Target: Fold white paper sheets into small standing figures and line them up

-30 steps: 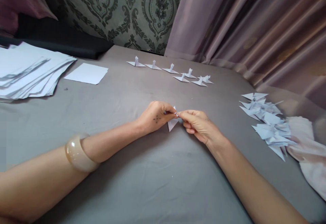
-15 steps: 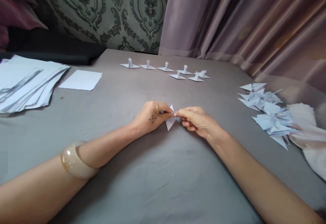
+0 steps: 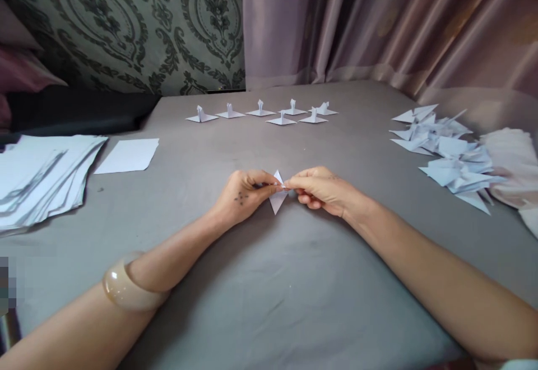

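A small folded white paper figure [image 3: 276,202] is held just above the grey cloth, its two pointed flaps sticking out toward and away from me. My left hand [image 3: 247,193] pinches its middle between thumb and fingers from the left. From the right, my right hand [image 3: 321,190] pinches a narrow tip of the same paper between thumb and forefinger, its other fingers curled. The fingertips nearly meet and hide the central folds. A pale bangle [image 3: 132,286] circles my left forearm.
Several similar folded paper figures [image 3: 260,109] stand in rows at the back. On the right lies a heap of folded papers [image 3: 456,154] beside whitish cloth [image 3: 508,157]. A stack of white paper [image 3: 42,174] and a single sheet [image 3: 128,156] lie left, near black fabric [image 3: 79,111].
The camera view has tilted and shifted a little, so the surroundings sit differently in the picture. Both hands keep pinching the folded paper, with only slight finger movement.
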Tool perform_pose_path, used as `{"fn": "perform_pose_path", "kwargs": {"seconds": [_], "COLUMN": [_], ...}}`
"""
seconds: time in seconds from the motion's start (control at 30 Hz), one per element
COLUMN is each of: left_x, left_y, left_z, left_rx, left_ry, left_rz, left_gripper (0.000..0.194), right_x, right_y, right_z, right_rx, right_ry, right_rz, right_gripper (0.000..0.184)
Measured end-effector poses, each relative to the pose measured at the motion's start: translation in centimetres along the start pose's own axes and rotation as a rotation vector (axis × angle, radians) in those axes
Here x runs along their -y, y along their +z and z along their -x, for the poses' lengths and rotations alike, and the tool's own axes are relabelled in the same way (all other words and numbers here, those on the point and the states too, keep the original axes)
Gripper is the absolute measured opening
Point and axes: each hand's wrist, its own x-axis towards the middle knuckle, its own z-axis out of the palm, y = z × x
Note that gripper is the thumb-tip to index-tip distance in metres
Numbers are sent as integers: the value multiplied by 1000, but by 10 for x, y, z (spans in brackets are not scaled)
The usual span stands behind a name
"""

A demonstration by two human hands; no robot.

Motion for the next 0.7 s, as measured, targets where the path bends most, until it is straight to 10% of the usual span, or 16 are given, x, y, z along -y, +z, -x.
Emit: {"fn": "perform_pose_path", "kwargs": {"seconds": [0.4, 0.7], "left_x": [-7, -4], "left_y": [1, 2], "left_z": [-1, -1], "left_rx": [6, -39], "left_ry": [-27, -54], "left_rz": [22, 36], "left_gripper": [10, 8], "right_x": [-16, -33], "right_y": [-7, -7], "right_z": [10, 2], "right_rx": [72, -209], "right_ry": [-209, -644], "right_rz": [199, 377], "right_gripper": [18, 17]}}
